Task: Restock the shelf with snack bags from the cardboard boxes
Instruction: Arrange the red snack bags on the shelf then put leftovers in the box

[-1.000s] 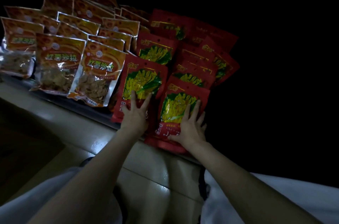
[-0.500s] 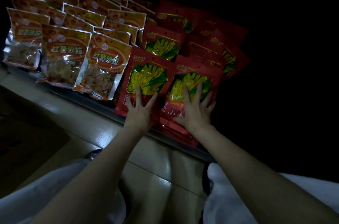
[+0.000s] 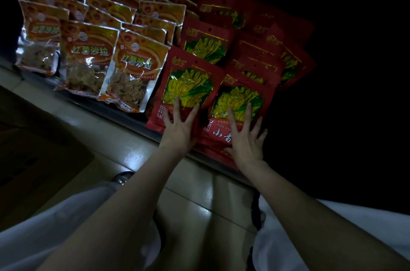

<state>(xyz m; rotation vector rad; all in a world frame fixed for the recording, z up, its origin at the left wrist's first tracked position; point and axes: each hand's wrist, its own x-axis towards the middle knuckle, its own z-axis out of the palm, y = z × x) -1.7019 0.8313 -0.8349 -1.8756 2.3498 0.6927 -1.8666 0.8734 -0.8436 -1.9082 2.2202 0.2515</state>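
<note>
- A dim room; the shelf (image 3: 124,107) edge runs diagonally, packed with leaning snack bags.
- Orange bags (image 3: 133,70) stand left, red bags (image 3: 250,48) right.
- The left hand (image 3: 180,128) presses flat, fingers spread, on the front-left red bag (image 3: 188,84).
- The right hand (image 3: 246,137), likewise flat and spread, rests on the front-right red bag (image 3: 241,102).
- Both bags lie directly ahead of the hands, long axes pointing away up the shelf.

Both bare arms reach forward; the left hand (image 3: 180,129) and right hand (image 3: 246,140) lie flat, side by side, fingers straight and spread.
</note>
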